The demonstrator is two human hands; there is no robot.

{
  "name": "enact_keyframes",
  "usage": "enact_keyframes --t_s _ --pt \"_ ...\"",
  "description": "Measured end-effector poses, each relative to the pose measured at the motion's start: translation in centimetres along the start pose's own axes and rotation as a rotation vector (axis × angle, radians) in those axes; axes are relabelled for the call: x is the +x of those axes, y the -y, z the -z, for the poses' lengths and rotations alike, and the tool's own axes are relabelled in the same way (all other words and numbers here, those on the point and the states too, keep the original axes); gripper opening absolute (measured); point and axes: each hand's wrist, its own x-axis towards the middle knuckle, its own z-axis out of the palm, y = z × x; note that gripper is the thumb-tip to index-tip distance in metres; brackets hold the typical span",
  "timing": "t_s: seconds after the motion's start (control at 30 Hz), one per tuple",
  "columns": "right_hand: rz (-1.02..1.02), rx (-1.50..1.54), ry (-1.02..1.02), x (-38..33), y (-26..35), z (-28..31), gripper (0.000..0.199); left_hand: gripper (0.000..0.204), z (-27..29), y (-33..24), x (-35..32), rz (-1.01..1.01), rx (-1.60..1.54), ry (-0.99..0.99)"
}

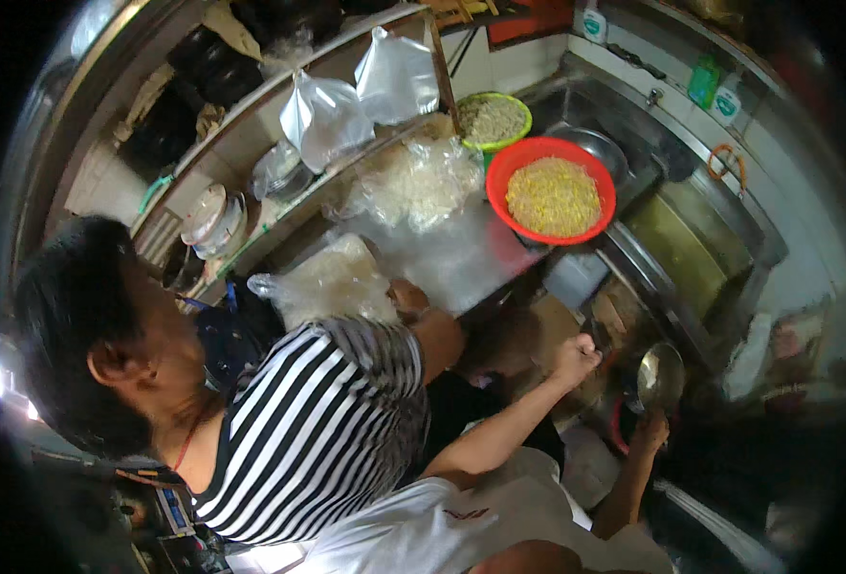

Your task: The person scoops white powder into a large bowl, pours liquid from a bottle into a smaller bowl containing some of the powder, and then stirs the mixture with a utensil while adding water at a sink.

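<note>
Observation, head view: our right hand (648, 432) is low at the right, fingers curled shut just beneath a metal ladle (660, 377). The ladle's round bowl stands up, with its shiny inside facing us. The handle is hidden by the hand, so we infer the grip is on it but cannot see the exact hold.

Our left hand (576, 358) is clenched into a fist, just left of the ladle and below the front edge of the counter (499, 277). Something dark shows at the knuckles, but we cannot tell what, or whether the fist holds it.

Handling judgement: the ladle is stiff metal, light for its size, not fragile. The polished bowl would likely be slick if wet, and it gives no purchase. The handle is the place to take it, near the far end for reach or closer to the bowl for control.

Surroundings:
- A red basin (595, 225) of pale yellow shreds sits at the counter's right end, beside the sink (700, 249).
- A green basket (518, 134) with greyish contents sits behind it.
- Clear plastic bags (413, 182) of white strands lie along the counter's back edge.
- A person in a striped shirt (327, 421) leans in from the left, one hand (408, 297) on the counter by a bag.
</note>
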Motion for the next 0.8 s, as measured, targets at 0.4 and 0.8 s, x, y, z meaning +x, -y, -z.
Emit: enact_keyframes --t_s 0.4,0.8 --pt "-0.115 -0.030 0.027 12.1 -10.7 0.0 0.035 0.034 -2.2 -11.7 15.3 -0.188 0.669 0.116" --pt "-0.170 0.072 -0.315 17.3 -4.8 1.4 0.036 0.035 25.5 -30.7 35.1 -0.583 1.354 -0.805"
